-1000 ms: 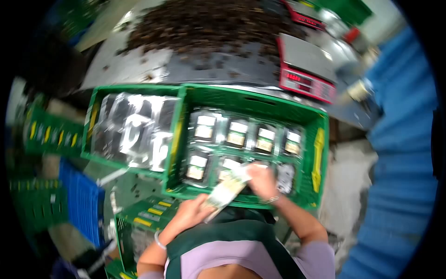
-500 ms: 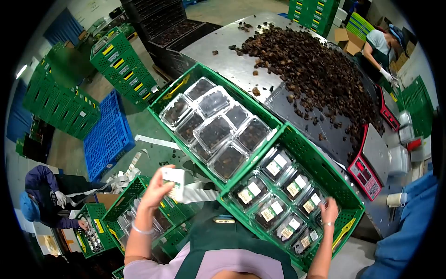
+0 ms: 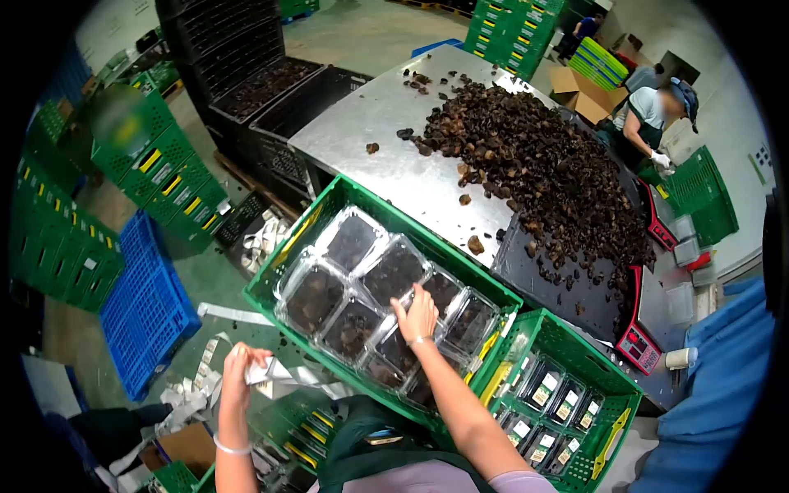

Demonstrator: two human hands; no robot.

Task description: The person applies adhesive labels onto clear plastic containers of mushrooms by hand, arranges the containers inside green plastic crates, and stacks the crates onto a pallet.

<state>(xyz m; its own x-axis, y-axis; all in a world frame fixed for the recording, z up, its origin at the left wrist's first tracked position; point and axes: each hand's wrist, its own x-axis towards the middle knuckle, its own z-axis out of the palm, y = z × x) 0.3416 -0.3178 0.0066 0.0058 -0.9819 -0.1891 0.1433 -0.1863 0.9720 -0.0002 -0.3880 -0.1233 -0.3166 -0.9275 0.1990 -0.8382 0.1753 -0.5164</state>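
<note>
My left hand [image 3: 243, 366] is closed on a strip of white labels [image 3: 283, 376], which trails to the right beside the crate. My right hand [image 3: 417, 316] reaches into a green crate [image 3: 267, 283], its thumb and fingers at the near corner of a clear plastic box [image 3: 391, 269] of dark pieces. How firmly it grips is hard to see. Several similar boxes without labels sit around it, partly hidden by my forearm. In the second green crate [image 3: 618, 386], at the right, stand several labelled boxes [image 3: 542, 389].
A heap of dark, mushroom-like pieces [image 3: 526, 156] covers much of the metal table [image 3: 345, 123]. Red-framed scales [image 3: 638, 345] stand along its right side. A co-worker in white gloves [image 3: 657, 123] is at the far right. Blue pallet [image 3: 148, 308] and stacked green crates [image 3: 168, 177] are at the left.
My right hand has left the labelled boxes and moved left onto the unlabelled ones. My left hand has moved down and left with the label strip. The view has shifted.
</note>
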